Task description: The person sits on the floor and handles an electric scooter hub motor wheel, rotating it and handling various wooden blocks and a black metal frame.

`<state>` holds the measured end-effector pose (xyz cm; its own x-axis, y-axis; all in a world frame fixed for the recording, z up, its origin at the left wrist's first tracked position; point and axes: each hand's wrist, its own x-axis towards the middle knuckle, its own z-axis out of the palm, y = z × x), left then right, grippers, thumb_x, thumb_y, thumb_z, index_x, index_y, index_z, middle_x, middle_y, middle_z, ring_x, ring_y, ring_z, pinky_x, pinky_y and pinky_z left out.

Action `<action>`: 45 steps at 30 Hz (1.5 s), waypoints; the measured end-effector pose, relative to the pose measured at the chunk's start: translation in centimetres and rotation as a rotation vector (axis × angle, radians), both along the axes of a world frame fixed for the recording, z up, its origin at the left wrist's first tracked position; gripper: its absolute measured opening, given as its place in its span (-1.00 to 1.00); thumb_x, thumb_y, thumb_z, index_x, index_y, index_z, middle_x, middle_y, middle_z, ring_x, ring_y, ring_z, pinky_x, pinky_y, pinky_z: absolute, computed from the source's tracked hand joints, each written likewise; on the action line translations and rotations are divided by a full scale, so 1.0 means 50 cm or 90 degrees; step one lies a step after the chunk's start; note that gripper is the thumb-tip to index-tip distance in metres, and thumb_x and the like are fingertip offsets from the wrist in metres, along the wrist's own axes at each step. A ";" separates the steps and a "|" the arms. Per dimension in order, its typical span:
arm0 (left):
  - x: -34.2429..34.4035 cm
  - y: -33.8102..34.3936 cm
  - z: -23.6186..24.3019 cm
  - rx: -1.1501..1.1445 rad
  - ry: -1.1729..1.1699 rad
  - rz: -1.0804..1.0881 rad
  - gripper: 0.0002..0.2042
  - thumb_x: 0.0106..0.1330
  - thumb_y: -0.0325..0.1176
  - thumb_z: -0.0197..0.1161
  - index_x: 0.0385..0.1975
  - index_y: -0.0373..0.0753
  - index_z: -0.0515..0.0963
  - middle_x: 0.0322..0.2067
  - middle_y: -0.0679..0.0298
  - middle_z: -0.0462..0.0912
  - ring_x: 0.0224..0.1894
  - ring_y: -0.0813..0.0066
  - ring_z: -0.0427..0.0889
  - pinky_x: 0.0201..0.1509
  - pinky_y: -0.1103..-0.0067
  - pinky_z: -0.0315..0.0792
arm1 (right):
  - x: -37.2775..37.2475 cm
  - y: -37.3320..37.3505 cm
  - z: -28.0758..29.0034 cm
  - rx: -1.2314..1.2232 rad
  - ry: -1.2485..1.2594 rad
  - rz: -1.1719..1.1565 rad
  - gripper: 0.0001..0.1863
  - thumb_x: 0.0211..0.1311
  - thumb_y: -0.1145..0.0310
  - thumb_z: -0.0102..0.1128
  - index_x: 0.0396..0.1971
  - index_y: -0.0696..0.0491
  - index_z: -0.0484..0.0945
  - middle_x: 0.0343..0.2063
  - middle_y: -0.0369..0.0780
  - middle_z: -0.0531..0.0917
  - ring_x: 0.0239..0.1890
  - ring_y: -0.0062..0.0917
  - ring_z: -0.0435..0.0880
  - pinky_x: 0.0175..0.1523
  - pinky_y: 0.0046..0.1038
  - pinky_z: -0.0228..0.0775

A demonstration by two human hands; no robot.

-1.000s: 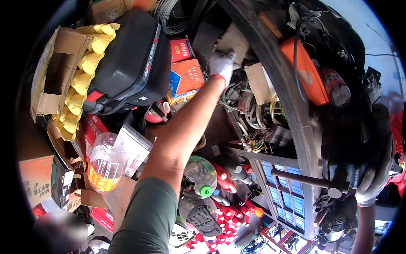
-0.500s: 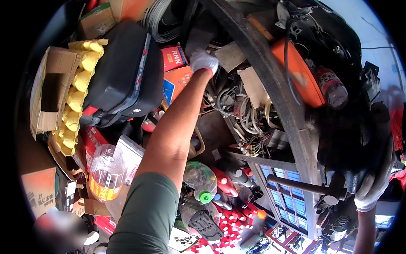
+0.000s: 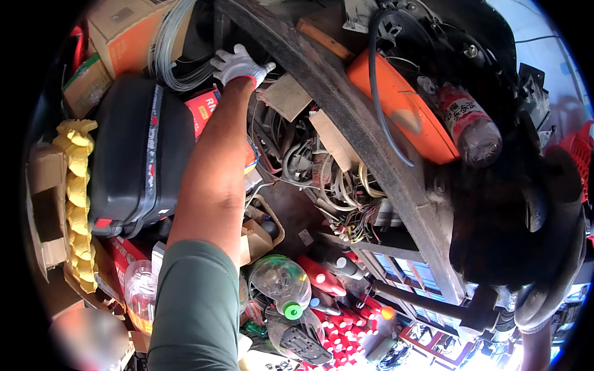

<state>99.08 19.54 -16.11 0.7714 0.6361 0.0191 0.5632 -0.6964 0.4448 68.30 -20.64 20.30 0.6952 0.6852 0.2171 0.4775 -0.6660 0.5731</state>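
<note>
Head view: I am seeing the left hand (image 3: 238,63), in a white glove, reaching up with fingers spread and holding nothing, its fingertips touching a coil of grey wire (image 3: 176,52). That coil is hanging at the top left, above a black case (image 3: 139,157), its loops running roughly upright. The right hand (image 3: 544,309) is sitting low at the right edge against dark machinery; I cannot tell its grip. Cardboard boxes (image 3: 120,25), an orange panel (image 3: 396,105) and tangled cables (image 3: 328,185) are crowding this cluttered workshop

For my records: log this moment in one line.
left hand: gloved, reaching by wire coil | black case beside arm | right hand: unseen
</note>
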 end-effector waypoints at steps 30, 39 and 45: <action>-0.603 0.076 0.065 -0.361 -0.379 -0.095 -0.13 -0.22 0.06 0.60 0.13 -0.36 0.53 -0.03 -0.10 0.67 0.00 0.08 0.66 0.14 0.36 0.50 | -0.020 -0.066 -0.009 0.024 -0.177 0.133 -0.43 0.39 0.20 -0.13 0.34 0.11 0.33 0.17 0.02 0.51 0.13 -0.12 0.60 0.15 -0.28 0.54; -1.411 -0.007 0.382 -0.719 -0.312 -0.083 -0.35 0.01 -0.43 0.46 0.18 -0.38 0.43 0.00 0.22 0.62 0.02 0.49 0.59 0.19 0.51 0.47 | -0.031 0.038 -0.021 0.097 -0.154 -0.053 -0.44 0.36 0.17 0.07 0.35 -0.11 0.31 0.13 0.04 0.50 0.12 -0.05 0.53 0.21 -0.12 0.41; -2.069 -0.096 0.472 -0.851 -0.394 0.200 -0.32 0.17 -0.40 0.41 0.31 -0.39 0.30 0.03 0.19 0.58 0.03 0.49 0.56 0.17 0.52 0.45 | -0.239 0.053 -0.030 0.514 0.231 0.116 -0.40 0.40 0.03 -0.01 0.34 0.00 0.35 0.30 0.00 0.42 0.31 -0.06 0.41 0.34 -0.12 0.24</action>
<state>-4.38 14.72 7.49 0.6919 0.5804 -0.4294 0.0987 0.5131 0.8526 56.37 -17.98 18.82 0.7100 0.5260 0.4682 0.6756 -0.6963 -0.2423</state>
